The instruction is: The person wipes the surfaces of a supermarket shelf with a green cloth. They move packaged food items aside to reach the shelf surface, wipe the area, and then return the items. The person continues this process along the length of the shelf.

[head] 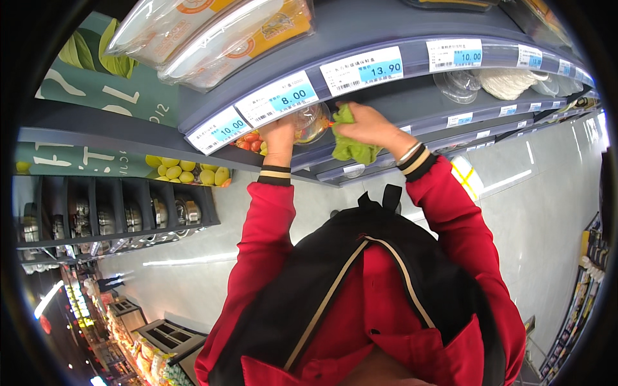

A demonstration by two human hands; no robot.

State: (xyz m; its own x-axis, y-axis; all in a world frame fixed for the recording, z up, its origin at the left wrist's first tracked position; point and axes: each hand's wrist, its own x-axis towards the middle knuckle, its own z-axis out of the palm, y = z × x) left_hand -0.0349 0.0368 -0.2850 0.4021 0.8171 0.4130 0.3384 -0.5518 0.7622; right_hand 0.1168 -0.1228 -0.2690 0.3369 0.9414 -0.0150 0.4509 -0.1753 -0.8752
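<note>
My right hand (364, 126) grips a crumpled light-green cloth (355, 144) at the front of a grey shelf level. Just left of the cloth is a round clear plastic container (311, 123) with a coloured printed label, partly hidden by the shelf lip above. My left hand (279, 137) reaches in under that lip, right beside the container. Its fingers are hidden behind a price tag (277, 98), so whether they hold the container cannot be seen. Packaging printed with red and yellow fruit (250, 143) shows beside my left wrist.
The upper shelf lip (415, 62) curves over both hands and carries several price tags. Plastic-wrapped packs (236, 43) stand above it at left. Clear containers (456, 86) and a white mesh item (504, 84) sit farther right. Metal cookware (133, 217) fills a divided rack at left.
</note>
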